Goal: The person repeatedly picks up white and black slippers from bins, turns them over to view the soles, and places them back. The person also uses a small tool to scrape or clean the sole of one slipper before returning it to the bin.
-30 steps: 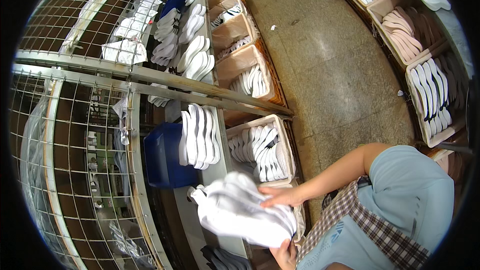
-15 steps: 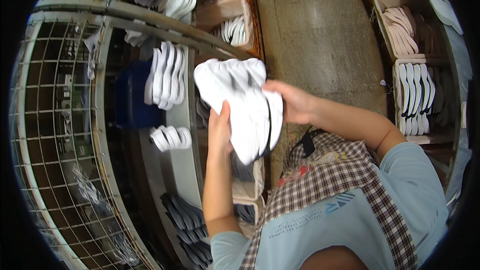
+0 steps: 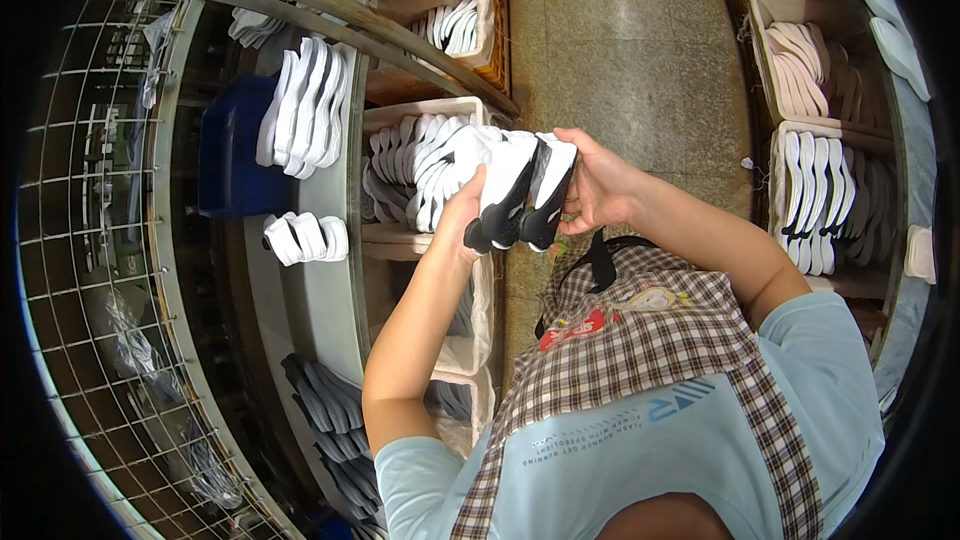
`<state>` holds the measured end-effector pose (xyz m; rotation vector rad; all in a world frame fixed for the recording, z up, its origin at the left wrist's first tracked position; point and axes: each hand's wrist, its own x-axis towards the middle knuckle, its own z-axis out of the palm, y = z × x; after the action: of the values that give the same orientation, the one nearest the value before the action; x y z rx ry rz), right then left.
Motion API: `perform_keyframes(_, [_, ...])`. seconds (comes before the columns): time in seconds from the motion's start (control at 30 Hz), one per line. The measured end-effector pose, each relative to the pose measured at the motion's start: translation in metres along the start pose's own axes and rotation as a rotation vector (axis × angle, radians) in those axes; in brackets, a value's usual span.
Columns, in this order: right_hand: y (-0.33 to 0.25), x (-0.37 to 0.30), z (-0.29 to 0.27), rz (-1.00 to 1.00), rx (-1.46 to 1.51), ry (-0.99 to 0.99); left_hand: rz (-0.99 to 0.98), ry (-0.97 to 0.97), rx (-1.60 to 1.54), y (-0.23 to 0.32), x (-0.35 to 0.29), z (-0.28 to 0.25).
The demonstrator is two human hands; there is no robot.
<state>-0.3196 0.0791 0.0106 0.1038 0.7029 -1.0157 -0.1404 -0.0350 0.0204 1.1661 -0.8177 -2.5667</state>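
A stack of white insoles with black undersides (image 3: 508, 175) is held up between my two hands, its black ends tilted toward me. My left hand (image 3: 462, 212) is closed on the left side of the stack, thumb on top. On the other side my right hand (image 3: 600, 185) grips the stack's right edge, with the fingers partly hidden behind it. Just left of and below the stack is a lined crate (image 3: 385, 234) packed with white and grey insoles (image 3: 420, 155).
A metal bench (image 3: 350, 310) on the left carries white insole stacks (image 3: 305, 110), dark insoles (image 3: 325, 410) and a blue bin (image 3: 235, 145). Wire mesh (image 3: 95, 240) stands further left. Lined crates of insoles (image 3: 820, 190) run along the right, across the aisle floor (image 3: 630, 60).
The stack has turned in my hands, so its black undersides now face me. My hands have shifted slightly, and the crate of insoles behind the stack has come into view.
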Motion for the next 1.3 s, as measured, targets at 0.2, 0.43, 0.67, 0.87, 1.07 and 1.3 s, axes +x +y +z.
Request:
perform_keyframes(0.2, [0.000, -0.001, 0.004, 0.004, -0.023, 0.000, 0.004, -0.029, -0.039, -0.001, 0.000, 0.004])
perform_keyframes(0.43, [0.003, -0.007, 0.017, -0.130, -0.179, 0.065, 0.171, 0.126, 0.250, -0.003, -0.017, 0.022])
perform_keyframes(0.67, [0.007, -0.028, 0.031, -0.686, -0.392, -0.259, 0.619, -0.041, 0.243, 0.004, -0.039, 0.027])
perform_keyframes(0.87, [0.008, -0.041, 0.037, -0.819, -0.562, -0.289, 0.690, -0.089, 0.233, 0.008, -0.041, 0.016])
perform_keyframes(1.07, [0.004, -0.035, 0.029, -0.939, -0.858, -0.277, 0.748, -0.115, 0.232, 0.009, -0.041, 0.011])
perform_keyframes(1.3, [0.000, -0.030, 0.023, -1.003, -0.957, -0.260, 0.813, -0.137, 0.389, 0.012, -0.031, -0.010])
